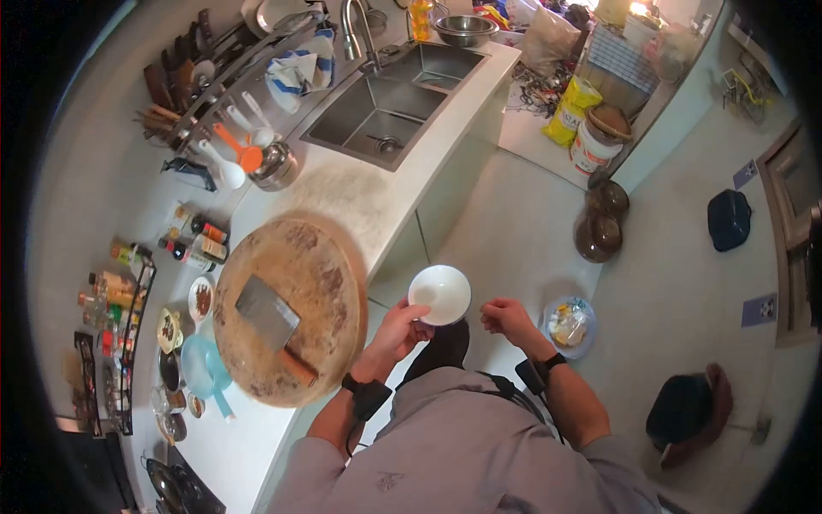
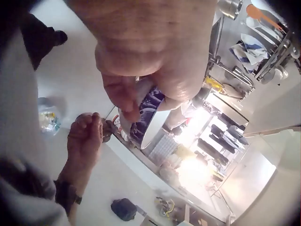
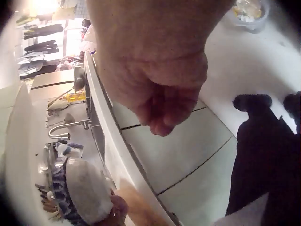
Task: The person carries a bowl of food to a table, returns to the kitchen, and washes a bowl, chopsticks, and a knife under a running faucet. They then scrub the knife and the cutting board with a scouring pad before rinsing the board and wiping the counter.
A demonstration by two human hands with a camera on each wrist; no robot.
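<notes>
My left hand (image 1: 399, 331) holds a round bowl (image 1: 440, 295) by its rim, thumb over the edge and fingers beneath. White inside, the bowl (image 2: 149, 110) carries a blue pattern on its outer wall, as the left wrist view shows. In the head view it is held out past the counter's edge, over the floor, and its hollow faces up. Just right of it, my right hand (image 1: 511, 322) hangs in the air with loosely curled fingers and nothing in them. The right wrist view shows that hand (image 3: 157, 96) apart from the bowl (image 3: 89, 190).
On the counter at left, a cleaver (image 1: 268, 310) lies on a thick round chopping board (image 1: 321, 257). Beyond are a double sink (image 1: 368, 128) and utensils. A blue strainer (image 1: 199, 364) and bottles (image 1: 193, 253) line the wall. A lined bin (image 1: 586, 338) stands on the floor at right.
</notes>
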